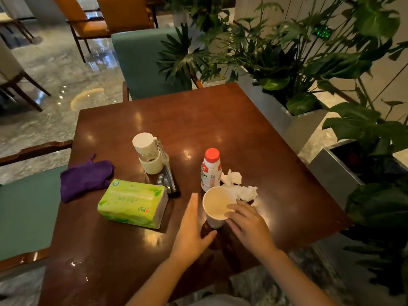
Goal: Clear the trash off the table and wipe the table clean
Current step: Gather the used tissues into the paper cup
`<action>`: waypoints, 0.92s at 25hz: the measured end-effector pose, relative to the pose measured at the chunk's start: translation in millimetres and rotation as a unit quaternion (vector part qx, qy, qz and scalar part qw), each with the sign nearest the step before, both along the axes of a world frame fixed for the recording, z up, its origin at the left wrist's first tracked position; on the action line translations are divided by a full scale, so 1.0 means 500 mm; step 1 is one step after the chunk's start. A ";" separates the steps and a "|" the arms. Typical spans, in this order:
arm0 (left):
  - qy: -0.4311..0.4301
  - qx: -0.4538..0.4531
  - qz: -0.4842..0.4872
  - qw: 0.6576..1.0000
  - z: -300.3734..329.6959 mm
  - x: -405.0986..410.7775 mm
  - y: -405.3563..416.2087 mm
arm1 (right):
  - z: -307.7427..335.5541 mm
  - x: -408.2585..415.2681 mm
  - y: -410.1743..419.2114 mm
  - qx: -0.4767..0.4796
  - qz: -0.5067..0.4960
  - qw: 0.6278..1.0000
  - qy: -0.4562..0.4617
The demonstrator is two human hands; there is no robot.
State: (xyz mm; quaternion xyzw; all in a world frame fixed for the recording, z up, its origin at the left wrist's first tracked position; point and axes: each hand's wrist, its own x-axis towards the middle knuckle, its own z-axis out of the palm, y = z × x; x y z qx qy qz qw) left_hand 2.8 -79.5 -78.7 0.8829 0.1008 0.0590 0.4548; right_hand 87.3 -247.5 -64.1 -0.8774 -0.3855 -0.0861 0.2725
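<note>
Head view: right hand [247,226] grips paper cup [217,205]; left hand [191,230] flat, fingers straight.

The table [220,120] is glossy reddish-brown wood. On it, the paper cup [217,206] is white with a cream inside, the crumpled tissues [240,186] white. The small bottle [210,171] is white with a red cap and red-and-green print. The tissue pack [132,203] is light green with leaf patterns, the cloth [85,178] deep purple, the lidded jar [148,153] off-white.
</note>
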 end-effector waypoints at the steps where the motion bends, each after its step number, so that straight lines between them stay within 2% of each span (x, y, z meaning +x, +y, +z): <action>1: 0.010 -0.063 0.022 0.998 -0.008 -0.001 -0.004 | -0.003 -0.003 0.000 0.017 0.008 1.000 0.005; 3: 0.004 -0.114 0.054 0.992 -0.014 -0.003 -0.011 | -0.012 -0.014 0.003 0.045 0.037 0.998 0.018; 8: -0.042 -0.129 0.142 0.981 0.005 -0.005 -0.027 | -0.003 -0.006 0.013 0.070 0.067 0.992 0.086; 11: -0.033 -0.164 0.164 0.972 0.005 -0.002 -0.029 | 0.009 0.000 0.011 0.095 0.091 0.986 0.102; 13: -0.028 -0.166 0.192 0.967 -0.001 -0.005 -0.025 | -0.001 0.027 -0.003 0.090 0.020 0.992 0.084; 15: -0.018 -0.161 0.214 0.963 0.000 -0.010 -0.018 | -0.034 0.089 -0.020 0.026 -0.112 0.988 0.099; 16: -0.011 -0.164 0.218 0.962 -0.001 -0.012 -0.015 | -0.053 0.122 -0.027 -0.041 -0.154 0.979 0.128; 18: 0.001 -0.174 0.223 0.959 -0.002 -0.017 -0.014 | -0.094 0.166 -0.037 -0.158 -0.148 0.967 0.136; 19: 0.005 -0.179 0.226 0.958 -0.001 -0.019 -0.014 | -0.114 0.179 -0.040 -0.186 -0.127 0.965 0.131; 21: 0.008 -0.180 0.225 0.958 -0.001 -0.026 -0.011 | -0.133 0.183 -0.039 -0.191 -0.104 0.965 0.145; 23: 0.013 -0.173 0.220 0.960 -0.002 -0.032 -0.005 | -0.144 0.169 -0.041 -0.150 -0.106 0.970 0.159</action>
